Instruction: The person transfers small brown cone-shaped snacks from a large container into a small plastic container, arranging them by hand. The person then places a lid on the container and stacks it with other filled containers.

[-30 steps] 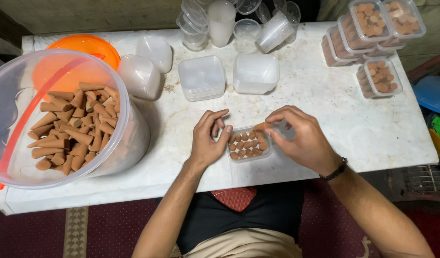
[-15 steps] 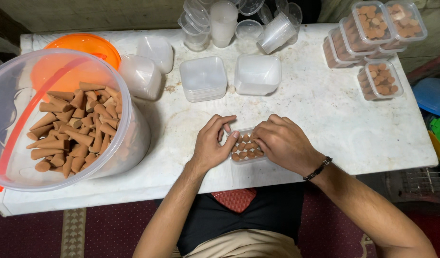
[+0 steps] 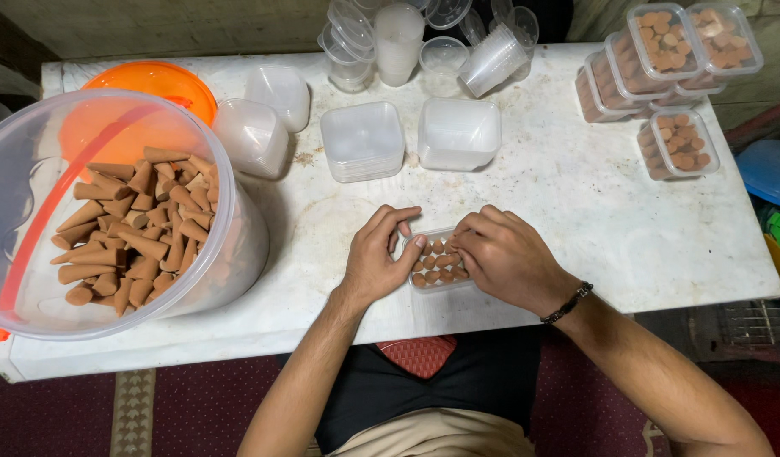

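Head view: both hands, left [image 3: 374,258] and right [image 3: 501,254], are gripping a small clear box [image 3: 438,262] of brown cones near the table's [image 3: 576,211] front edge.

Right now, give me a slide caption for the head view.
Both hands, left and right, press on a small clear box of brown cones beside a big tub of cones.

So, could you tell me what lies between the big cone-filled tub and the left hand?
Only bare white tabletop separates the tub from the left hand, as the head view shows.
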